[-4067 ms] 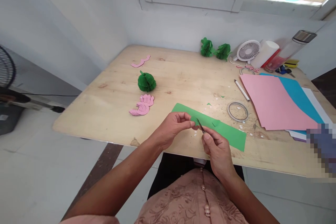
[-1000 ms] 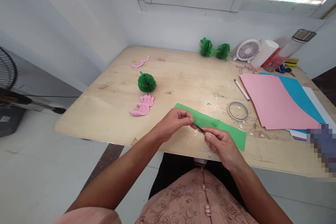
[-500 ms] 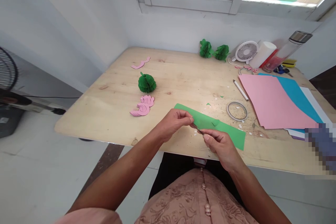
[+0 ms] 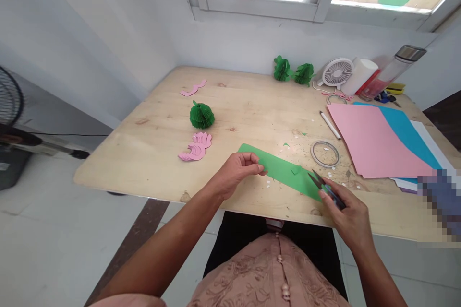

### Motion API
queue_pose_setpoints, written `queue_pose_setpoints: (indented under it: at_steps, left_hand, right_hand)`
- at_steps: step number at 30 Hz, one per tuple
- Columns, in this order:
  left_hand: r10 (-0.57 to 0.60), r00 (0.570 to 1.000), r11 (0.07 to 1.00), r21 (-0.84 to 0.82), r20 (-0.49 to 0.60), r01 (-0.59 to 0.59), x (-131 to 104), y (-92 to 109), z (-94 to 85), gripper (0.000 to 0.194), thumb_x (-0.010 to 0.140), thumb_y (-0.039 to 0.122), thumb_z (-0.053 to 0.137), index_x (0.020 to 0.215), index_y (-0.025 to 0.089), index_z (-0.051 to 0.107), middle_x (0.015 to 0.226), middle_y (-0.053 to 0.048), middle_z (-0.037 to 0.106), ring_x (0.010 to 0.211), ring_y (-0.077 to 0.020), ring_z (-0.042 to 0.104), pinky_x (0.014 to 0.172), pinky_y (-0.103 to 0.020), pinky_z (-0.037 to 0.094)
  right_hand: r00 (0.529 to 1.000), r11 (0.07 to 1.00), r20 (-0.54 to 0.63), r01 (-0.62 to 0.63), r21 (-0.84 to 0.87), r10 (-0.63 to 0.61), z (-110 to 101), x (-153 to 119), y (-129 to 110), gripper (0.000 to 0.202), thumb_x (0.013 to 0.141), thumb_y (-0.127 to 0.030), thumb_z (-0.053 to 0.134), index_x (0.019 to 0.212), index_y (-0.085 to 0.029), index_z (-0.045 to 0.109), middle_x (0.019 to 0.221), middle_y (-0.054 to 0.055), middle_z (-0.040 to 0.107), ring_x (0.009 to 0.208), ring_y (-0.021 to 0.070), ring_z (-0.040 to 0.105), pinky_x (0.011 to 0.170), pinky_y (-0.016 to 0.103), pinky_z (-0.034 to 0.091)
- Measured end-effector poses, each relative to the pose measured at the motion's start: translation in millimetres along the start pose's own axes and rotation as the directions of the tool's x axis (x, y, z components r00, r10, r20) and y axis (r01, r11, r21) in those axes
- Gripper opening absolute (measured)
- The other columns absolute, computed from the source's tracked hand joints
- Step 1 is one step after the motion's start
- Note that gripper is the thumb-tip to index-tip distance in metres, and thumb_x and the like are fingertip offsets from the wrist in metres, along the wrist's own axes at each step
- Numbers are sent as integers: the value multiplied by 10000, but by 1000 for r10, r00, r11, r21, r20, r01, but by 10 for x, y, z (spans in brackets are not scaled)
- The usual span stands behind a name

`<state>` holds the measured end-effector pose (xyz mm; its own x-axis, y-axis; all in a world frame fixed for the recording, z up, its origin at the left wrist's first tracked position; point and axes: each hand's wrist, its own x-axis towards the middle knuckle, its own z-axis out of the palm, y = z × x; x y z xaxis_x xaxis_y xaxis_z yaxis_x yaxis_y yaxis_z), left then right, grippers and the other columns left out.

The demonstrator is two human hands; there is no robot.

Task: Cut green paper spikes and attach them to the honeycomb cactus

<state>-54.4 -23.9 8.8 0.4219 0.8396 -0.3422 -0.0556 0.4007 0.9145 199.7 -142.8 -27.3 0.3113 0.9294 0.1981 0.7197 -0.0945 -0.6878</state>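
Note:
My right hand (image 4: 347, 208) grips a pair of scissors (image 4: 324, 186) with dark blades, parted and pointing up and left over the right end of a green paper strip (image 4: 279, 165). The strip lies slantwise near the table's front edge. A small folded green piece of paper (image 4: 296, 170) rests on it. At the strip's left part, my left hand (image 4: 242, 171) is closed in a pinch. Whatever is between its fingertips, if anything, is too small to make out.
A green honeycomb paper ball (image 4: 201, 115) and stacked pink cutouts (image 4: 197, 146) are on the left. Tape (image 4: 325, 154), a white pen (image 4: 330, 125) and pink sheets (image 4: 374, 141) lie on the right. Green paper shapes (image 4: 282, 69), a small fan (image 4: 337, 72) and a bottle (image 4: 394, 73) stand at the back.
My right hand has moved right, away from my left hand, and the scissors in it now show with parted blades. My left hand has stayed nearly in place, still pinched.

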Motion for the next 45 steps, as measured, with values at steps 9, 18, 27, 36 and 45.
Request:
queue_pose_setpoints:
  at_steps: [9, 18, 27, 36, 45]
  left_hand:
    - [5, 1000, 999, -47, 15, -4, -11, -49, 55, 249, 612, 213, 743, 719, 176, 521, 621, 41, 622, 699, -158, 668, 765, -302, 442]
    - [4, 1000, 999, -44, -17, -4, -22, -63, 78, 221, 610, 225, 738, 722, 174, 553, 630, 32, 633, 659, -144, 654, 731, -293, 447]
    - [10, 1000, 999, -44, -13, -10, -45, -65, 157, 167, 623, 216, 725, 707, 164, 592, 618, 27, 636, 634, -132, 628, 716, -286, 446]
    - [111, 992, 989, 88, 56, -116, -53, -129, 192, 86, 647, 213, 688, 665, 164, 620, 631, -11, 655, 651, -150, 610, 681, -276, 450]
    - [194, 979, 911, 357, 67, -205, -116, -88, -4, 64, 700, 186, 608, 688, 183, 671, 693, -15, 697, 702, -177, 629, 708, -283, 467]
  right_hand:
    - [957, 884, -91, 216, -414, -276, -148, -17, 388, 349, 870, -396, 530, 1118, -184, 654, 886, 78, 717, 736, 210, 663, 648, 300, 498]
    - [888, 762, -39, 370, -531, -458, -105, 63, 526, 305, 859, -307, 560, 1126, -181, 637, 884, 82, 693, 838, 240, 636, 768, 329, 475]
    - [896, 779, -85, 328, -534, -436, -103, 142, 515, 302, 847, -334, 562, 1080, -179, 673, 906, 112, 674, 857, 276, 609, 781, 401, 464]
    - [910, 941, 259, 283, 187, -325, 313, 257, -578, 185, 888, -324, 536, 1007, -227, 639, 932, 74, 674, 875, 228, 621, 770, 343, 484]
    - [898, 942, 302, 269, 200, -321, 499, 394, -942, 145, 875, -260, 519, 769, -209, 604, 680, 25, 612, 654, 190, 566, 628, 308, 427]
